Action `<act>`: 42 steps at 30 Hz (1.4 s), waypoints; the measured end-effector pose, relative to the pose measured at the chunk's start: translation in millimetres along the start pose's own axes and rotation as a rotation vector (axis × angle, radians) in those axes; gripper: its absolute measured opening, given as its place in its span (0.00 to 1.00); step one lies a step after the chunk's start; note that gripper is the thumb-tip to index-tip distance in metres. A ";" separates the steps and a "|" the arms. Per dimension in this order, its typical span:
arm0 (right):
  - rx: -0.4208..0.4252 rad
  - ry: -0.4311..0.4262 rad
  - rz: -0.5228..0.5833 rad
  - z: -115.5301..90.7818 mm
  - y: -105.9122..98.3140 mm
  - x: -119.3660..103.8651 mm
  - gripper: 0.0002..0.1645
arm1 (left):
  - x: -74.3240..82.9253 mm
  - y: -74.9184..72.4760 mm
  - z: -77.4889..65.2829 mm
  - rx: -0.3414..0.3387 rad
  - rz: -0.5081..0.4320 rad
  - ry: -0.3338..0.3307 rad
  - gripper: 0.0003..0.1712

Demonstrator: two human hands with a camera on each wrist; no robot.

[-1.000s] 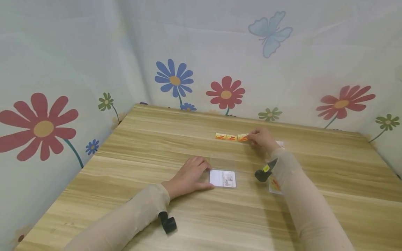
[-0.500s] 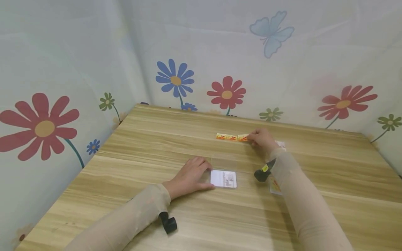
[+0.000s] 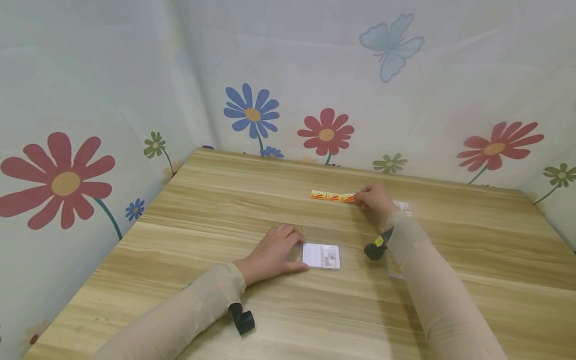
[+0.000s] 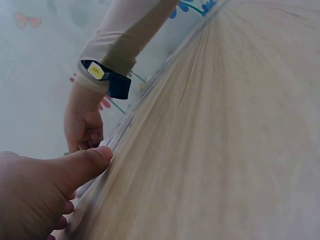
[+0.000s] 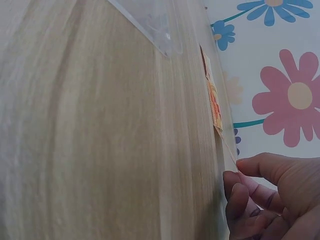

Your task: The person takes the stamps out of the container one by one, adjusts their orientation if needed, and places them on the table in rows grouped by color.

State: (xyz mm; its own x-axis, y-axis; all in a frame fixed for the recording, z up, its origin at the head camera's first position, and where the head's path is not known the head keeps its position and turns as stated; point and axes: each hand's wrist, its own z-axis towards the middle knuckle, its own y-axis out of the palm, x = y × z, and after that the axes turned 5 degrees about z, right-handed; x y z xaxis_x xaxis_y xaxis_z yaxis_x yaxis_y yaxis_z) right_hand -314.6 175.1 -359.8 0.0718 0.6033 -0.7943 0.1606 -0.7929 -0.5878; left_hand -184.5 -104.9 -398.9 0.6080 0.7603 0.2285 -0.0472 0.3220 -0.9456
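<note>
My right hand (image 3: 375, 201) pinches the right end of a small orange-and-yellow card (image 3: 348, 197) between thumb and finger. This card tilts up toward the fingertips in the right wrist view. Its left edge meets a row of two matching cards (image 3: 326, 196) lying on the table. My left hand (image 3: 275, 251) rests on the table with thumb and fingers spread, their tips at the left edge of a flat white card-like piece with a grey printed picture (image 3: 330, 256). A clear plastic flap (image 3: 321, 233) lies just beyond that piece.
Partly behind my right wrist lies a pale printed piece (image 3: 403, 208). Another clear piece with an orange print (image 3: 394, 269) shows beside the right forearm. The wooden table (image 3: 225, 190) ends at a flowered cloth backdrop (image 3: 288, 75).
My right hand has brought the third card slightly left, and the gap between it and the other two has closed. The left hand stays in place.
</note>
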 end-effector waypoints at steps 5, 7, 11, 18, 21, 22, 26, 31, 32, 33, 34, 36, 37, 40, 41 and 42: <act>0.002 0.027 -0.010 -2.6 -1.0 -3.4 0.14 | 1.2 -0.8 0.1 0.001 -0.001 -0.001 0.31; 0.002 0.040 -0.010 -3.2 -1.3 -4.0 0.13 | 1.7 -1.2 0.0 0.003 -0.003 0.001 0.31; 0.007 0.043 -0.040 -4.1 -2.5 -4.1 0.13 | 2.7 -2.3 -0.6 0.006 0.000 0.001 0.31; 0.011 0.031 -0.059 -4.2 -4.4 -2.3 0.14 | 5.4 -5.3 -0.8 0.010 0.008 -0.003 0.30; 0.010 0.022 -0.058 -5.1 -5.1 -2.2 0.14 | 6.3 -6.3 -0.6 0.005 0.005 -0.006 0.30; 0.009 0.014 -0.065 -5.5 -5.6 -2.3 0.14 | 6.5 -6.6 -0.6 0.003 0.004 -0.007 0.30; 0.007 0.003 -0.098 -6.4 -7.6 -2.9 0.15 | 7.2 -7.3 -0.7 -0.010 -0.002 -0.017 0.30; -0.020 0.020 -0.090 -9.9 -14.5 -6.0 0.17 | 7.5 -7.3 -0.3 -0.012 -0.003 -0.019 0.31; -0.023 0.018 -0.092 -10.6 -16.3 -6.6 0.17 | 7.5 -7.2 -0.2 -0.010 0.001 -0.019 0.31; -0.025 0.016 -0.089 -11.2 -18.0 -7.3 0.17 | 7.3 -7.0 -0.2 -0.008 0.005 -0.018 0.31; -0.028 0.010 -0.084 -11.7 -19.7 -7.8 0.17 | 7.2 -6.8 -0.2 -0.007 0.011 -0.017 0.31; -0.026 -0.006 -0.081 -13.1 -23.0 -9.1 0.17 | 7.1 -6.7 -0.2 -0.004 0.014 -0.016 0.31; -0.025 -0.016 -0.081 -13.8 -24.7 -9.4 0.17 | 6.9 -6.4 -0.3 -0.003 0.015 -0.015 0.31; -0.026 -0.048 -0.080 -16.7 -29.3 -11.1 0.17 | 6.8 -5.7 -0.2 0.000 0.022 -0.012 0.31; -0.024 -0.056 -0.084 -17.7 -30.6 -11.6 0.17 | 6.8 -5.6 -0.1 0.001 0.022 -0.012 0.31; -0.026 -0.061 -0.086 -18.7 -31.9 -11.9 0.17 | 6.9 -5.3 -0.2 0.002 0.023 -0.011 0.31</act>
State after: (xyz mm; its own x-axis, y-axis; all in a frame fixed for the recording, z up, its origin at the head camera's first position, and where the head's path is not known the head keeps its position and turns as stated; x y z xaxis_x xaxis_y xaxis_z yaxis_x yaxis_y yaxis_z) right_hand -302.2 194.8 -328.8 -0.0034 0.6625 -0.7491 0.1887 -0.7352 -0.6510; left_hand -180.0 -101.4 -392.4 0.5978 0.7738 0.2093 -0.0625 0.3052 -0.9502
